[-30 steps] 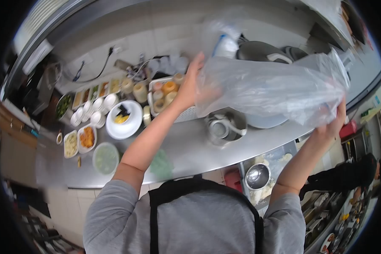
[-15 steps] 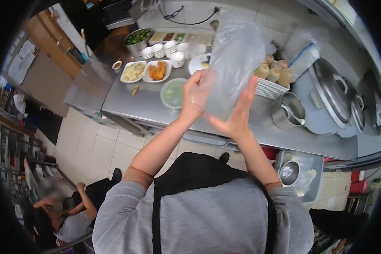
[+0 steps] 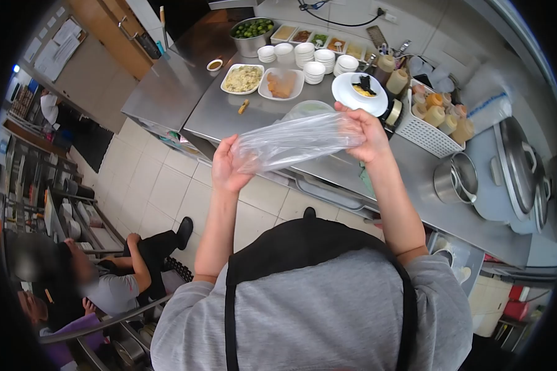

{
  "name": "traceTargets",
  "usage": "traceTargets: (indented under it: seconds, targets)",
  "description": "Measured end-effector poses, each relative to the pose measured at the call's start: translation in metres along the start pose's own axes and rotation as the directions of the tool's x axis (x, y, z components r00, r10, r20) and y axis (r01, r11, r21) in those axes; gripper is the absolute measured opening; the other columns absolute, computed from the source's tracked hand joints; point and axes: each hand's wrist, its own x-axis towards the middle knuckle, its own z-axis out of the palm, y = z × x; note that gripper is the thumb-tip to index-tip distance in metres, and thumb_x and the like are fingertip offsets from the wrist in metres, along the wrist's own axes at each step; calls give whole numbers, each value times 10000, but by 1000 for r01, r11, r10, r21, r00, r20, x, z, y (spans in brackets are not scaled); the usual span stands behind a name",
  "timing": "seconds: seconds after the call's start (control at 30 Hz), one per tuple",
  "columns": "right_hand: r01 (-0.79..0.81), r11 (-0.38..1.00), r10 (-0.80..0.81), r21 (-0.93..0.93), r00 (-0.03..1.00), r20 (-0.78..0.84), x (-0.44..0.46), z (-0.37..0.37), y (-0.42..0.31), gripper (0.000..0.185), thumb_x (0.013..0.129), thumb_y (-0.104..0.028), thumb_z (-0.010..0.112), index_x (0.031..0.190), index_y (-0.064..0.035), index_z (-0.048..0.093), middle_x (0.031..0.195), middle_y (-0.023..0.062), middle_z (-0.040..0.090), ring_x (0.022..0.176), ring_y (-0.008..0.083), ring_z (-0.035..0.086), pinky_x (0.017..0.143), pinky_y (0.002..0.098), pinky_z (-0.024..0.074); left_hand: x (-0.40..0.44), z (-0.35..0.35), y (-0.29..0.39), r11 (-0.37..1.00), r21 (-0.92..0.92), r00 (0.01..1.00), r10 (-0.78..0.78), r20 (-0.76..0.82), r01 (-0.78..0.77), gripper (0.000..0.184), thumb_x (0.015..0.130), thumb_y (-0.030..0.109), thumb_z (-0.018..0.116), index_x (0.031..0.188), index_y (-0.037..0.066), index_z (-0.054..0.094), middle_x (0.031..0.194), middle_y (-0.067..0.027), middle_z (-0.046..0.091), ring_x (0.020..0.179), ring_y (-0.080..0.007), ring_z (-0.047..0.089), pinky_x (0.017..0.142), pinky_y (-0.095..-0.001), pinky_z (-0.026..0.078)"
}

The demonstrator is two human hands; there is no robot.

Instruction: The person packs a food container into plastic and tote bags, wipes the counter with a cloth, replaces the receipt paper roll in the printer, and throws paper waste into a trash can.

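Note:
A clear plastic bag (image 3: 294,143) is stretched sideways between my two hands, in front of the counter's edge. My left hand (image 3: 230,168) grips its left end, fingers curled around the film. At the other end, my right hand (image 3: 370,135) pinches the bag between thumb and fingers. Behind the bag, partly covered by it, a round translucent container (image 3: 308,107) sits on the steel counter (image 3: 211,117). White dishes with pale chopped food (image 3: 242,79) and orange-brown pieces (image 3: 282,84) stand farther back. Near my right hand is a white plate (image 3: 346,93) with yellow and black food.
Stacks of small white cups (image 3: 314,72) and a pot of green fruits (image 3: 252,37) line the back. A white basket (image 3: 424,133) holds squeeze bottles. To the right are a steel pot (image 3: 455,179) and a large lidded container (image 3: 518,167). A seated person (image 3: 120,287) is at lower left.
The bag has gone from upright over the counter to lying stretched sideways, lower and nearer me. My hands have moved apart, and my right hand has closed on the bag. The view has turned.

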Motion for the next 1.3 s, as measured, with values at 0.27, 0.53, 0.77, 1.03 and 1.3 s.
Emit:
traceTargets:
  seconds: [0.27, 0.53, 0.77, 1.03, 1.3]
  targets:
    - [62, 775, 64, -629, 982, 175, 63, 31, -17, 266, 806, -103, 496, 1069, -58, 497, 568, -86, 324, 463, -2, 275, 406, 169, 205, 64, 56, -27, -510, 615, 521, 334, 786, -601, 387, 679, 119, 662, 1034, 14, 548, 1061, -115, 529, 954, -248, 528, 808, -331, 413]
    - [686, -379, -442, -621, 455, 773, 62, 63, 28, 169, 763, -128, 567, 895, -24, 550, 972, 107, 540, 807, 269, 568, 701, 329, 457, 184, 52, 4, -98, 773, 613, 550, 567, -627, 383, 704, 15, 561, 1082, 2, 503, 860, -136, 603, 752, -221, 598, 639, -337, 462]
    - [139, -805, -7, -577, 970, 244, 175, -18, 13, 165, 770, -169, 495, 823, -73, 619, 752, 142, 618, 690, 329, 608, 617, 392, 496, 158, 81, 98, 825, 513, 921, 23, 390, -238, 501, 694, -24, 558, 1172, 63, 439, 834, -48, 585, 710, -129, 546, 601, -260, 429]
    - [-8, -773, -162, -635, 969, 185, 206, 41, 26, 143, 738, -140, 490, 786, -85, 613, 660, 161, 603, 658, 304, 614, 568, 403, 489, 269, -14, 198, -70, 891, 849, 278, 450, -449, 374, 721, -34, 516, 1085, 52, 510, 704, -3, 509, 597, -90, 479, 575, -210, 407]
    - [-255, -623, -381, -740, 925, 2, 187, 48, 34, 242, 775, -254, 546, 940, -79, 579, 675, 167, 601, 666, 303, 606, 571, 411, 478, 263, 25, 222, 729, 658, 679, -580, 449, 187, 330, 799, -1, 473, 1125, 46, 498, 727, 3, 541, 595, -50, 497, 439, -156, 340]
